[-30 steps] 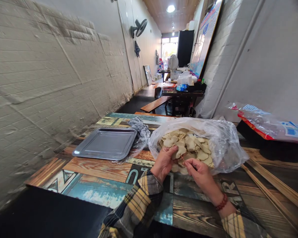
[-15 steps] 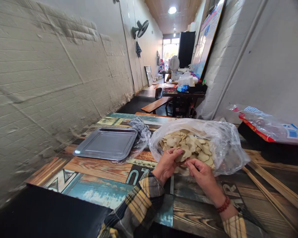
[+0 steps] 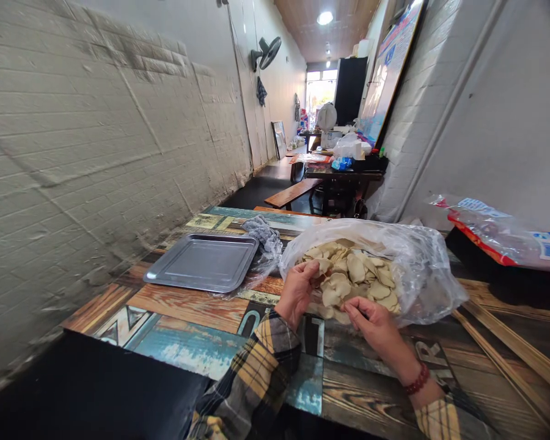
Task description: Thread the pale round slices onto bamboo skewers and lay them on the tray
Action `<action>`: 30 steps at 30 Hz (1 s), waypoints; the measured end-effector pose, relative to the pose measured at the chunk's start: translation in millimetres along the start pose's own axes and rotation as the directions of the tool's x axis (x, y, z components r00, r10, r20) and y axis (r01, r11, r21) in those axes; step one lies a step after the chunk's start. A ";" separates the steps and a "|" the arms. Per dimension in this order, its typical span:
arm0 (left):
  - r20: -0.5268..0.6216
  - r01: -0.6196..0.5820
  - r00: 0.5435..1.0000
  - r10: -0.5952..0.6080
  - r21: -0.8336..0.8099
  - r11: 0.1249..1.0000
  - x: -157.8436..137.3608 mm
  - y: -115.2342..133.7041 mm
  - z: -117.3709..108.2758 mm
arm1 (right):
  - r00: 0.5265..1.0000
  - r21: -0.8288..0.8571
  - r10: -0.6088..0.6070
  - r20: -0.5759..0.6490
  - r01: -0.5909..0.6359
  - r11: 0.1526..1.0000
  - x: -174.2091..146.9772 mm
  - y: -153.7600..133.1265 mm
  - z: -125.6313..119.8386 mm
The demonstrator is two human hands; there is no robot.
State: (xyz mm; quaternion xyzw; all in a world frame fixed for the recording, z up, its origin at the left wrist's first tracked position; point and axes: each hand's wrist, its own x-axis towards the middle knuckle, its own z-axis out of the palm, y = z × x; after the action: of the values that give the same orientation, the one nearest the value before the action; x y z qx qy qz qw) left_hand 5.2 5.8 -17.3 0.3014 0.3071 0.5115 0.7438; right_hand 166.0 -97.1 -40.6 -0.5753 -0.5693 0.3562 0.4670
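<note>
Pale, thin potato slices (image 3: pixel 360 267) fill an open clear plastic bag (image 3: pixel 421 269) in front of me. My left hand (image 3: pixel 297 292) is at the bag's left side, thumb and fingers pinched on the edge of one slice, which they partly hide. Close by on the right, my right hand (image 3: pixel 376 330) is closed in a pinch at the bag's front edge. A few slices (image 3: pixel 336 288) sit together just beyond its fingertips, seemingly on a thin skewer that is mostly hidden by the fingers. A red bead bracelet circles the right wrist.
A metal tray (image 3: pixel 204 263) lies on the patterned table at left, beside a grey cloth (image 3: pixel 262 233). Long thin wooden sticks (image 3: pixel 504 345) lie at right, below a black container with plastic packaging (image 3: pixel 499 235). Behind are a bench (image 3: pixel 293 192) and another cluttered table.
My left hand has moved slightly left, away from the right fingertips, to a slice at the bag's left side. The right hand keeps its pinch. The view has shifted a little.
</note>
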 end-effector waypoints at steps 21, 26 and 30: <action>0.046 0.059 0.997 -0.062 0.068 0.996 -7.2 -9.0 15.3 | 0.997 0.053 0.035 -0.072 -0.031 0.998 4.5 0.0 -7.2; 0.089 0.038 0.995 -0.046 0.090 0.995 -9.2 -4.5 16.6 | 0.993 0.134 0.050 -0.105 -0.036 0.990 5.5 -0.5 -11.7; 0.042 -0.017 0.999 0.009 0.190 0.982 -5.6 -0.3 11.0 | 0.952 0.251 0.083 -0.295 -0.007 0.968 6.8 -1.9 -24.4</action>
State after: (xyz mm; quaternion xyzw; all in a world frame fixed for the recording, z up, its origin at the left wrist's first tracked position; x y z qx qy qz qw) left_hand 12.2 -1.1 -9.8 0.3837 0.3373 0.4781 0.7144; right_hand 189.0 -93.8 -30.5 -0.5734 -0.4286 0.3423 0.6085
